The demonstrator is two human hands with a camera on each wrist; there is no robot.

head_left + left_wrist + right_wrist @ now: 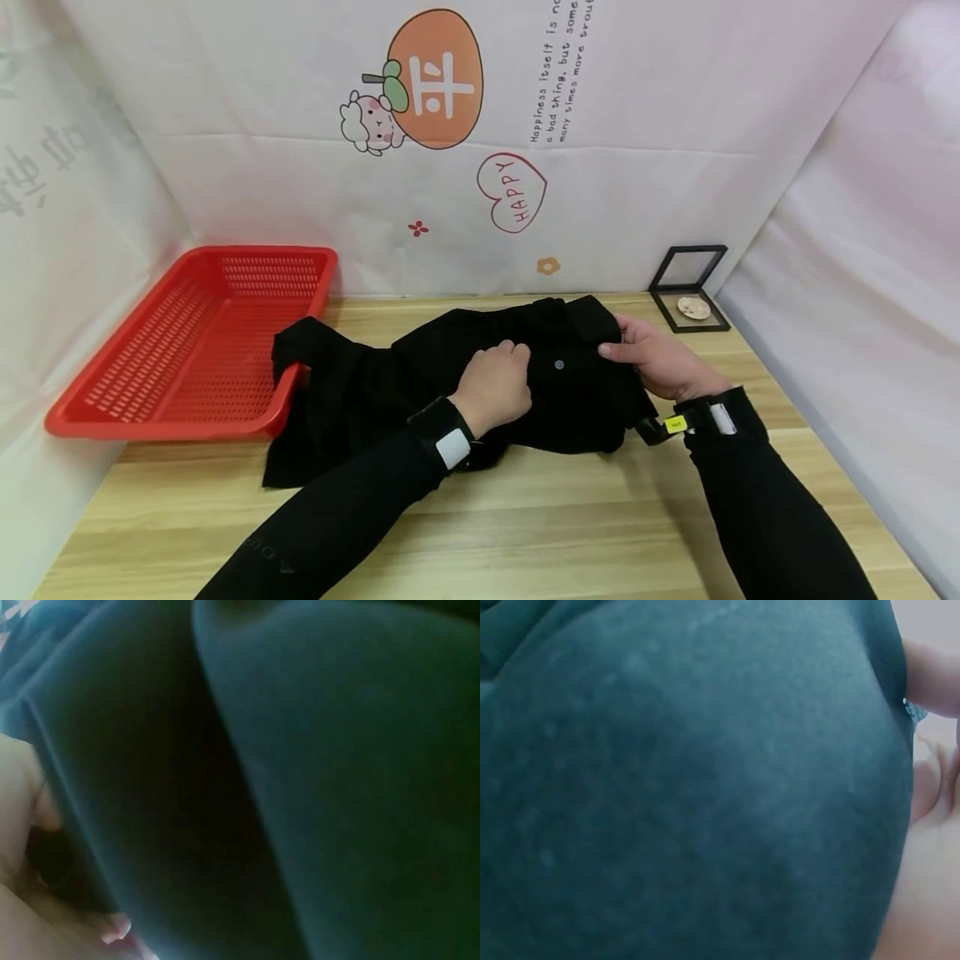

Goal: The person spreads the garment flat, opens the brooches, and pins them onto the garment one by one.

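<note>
A black shirt (pixel 450 350) with a small grey button (pixel 558 364) lies bunched across the table, its left end draped over the basket's rim. My left hand (pixel 495 383) grips the cloth near the middle, fingers curled into it. At the shirt's right end, my right hand (pixel 663 358) pinches the edge, thumb on top and the other fingers mostly hidden behind. Dark cloth (pixel 247 787) fills most of the left wrist view, with curled fingers at its left side. In the right wrist view, the cloth (pixel 705 795) hides much of the hand.
A red plastic basket (pixel 187 429) stands at the left, part of the shirt over its right rim. In the back right corner is a black frame (pixel 690 287) holding a round pale disc (pixel 693 308). White printed fabric (pixel 637 208) hangs behind the wooden table (pixel 525 533).
</note>
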